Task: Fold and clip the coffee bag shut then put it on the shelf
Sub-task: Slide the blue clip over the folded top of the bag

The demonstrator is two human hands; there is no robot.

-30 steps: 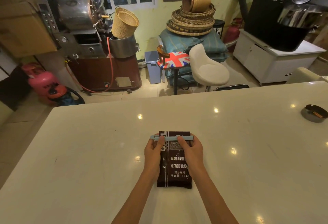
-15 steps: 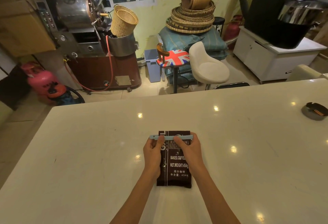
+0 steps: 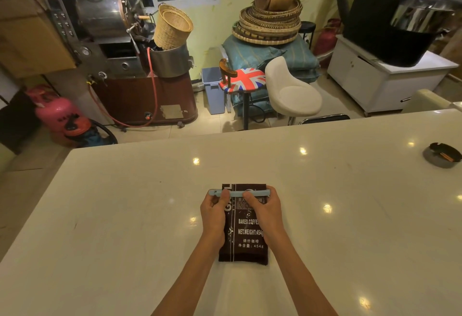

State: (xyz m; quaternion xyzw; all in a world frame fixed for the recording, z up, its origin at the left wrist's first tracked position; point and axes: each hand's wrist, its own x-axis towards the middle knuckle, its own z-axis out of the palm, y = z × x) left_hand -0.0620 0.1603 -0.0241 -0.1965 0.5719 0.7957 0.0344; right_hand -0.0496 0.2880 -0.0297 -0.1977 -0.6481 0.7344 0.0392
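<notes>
A dark brown coffee bag with white print lies flat on the white counter, its top end pointing away from me. A long light blue clip runs across the bag's folded top edge. My left hand pinches the clip's left end with thumb and fingers, the palm resting beside the bag. My right hand presses on the clip's right part and covers the bag's right side. No shelf is visible.
A black ashtray sits at the counter's far right. Beyond the far edge stand a white stool, a flag-patterned stool, a coffee roaster, a pink gas cylinder and a white cabinet.
Both hands stay on the clip and bag; the fingers have shifted only slightly along the clip. The bag has not moved.
</notes>
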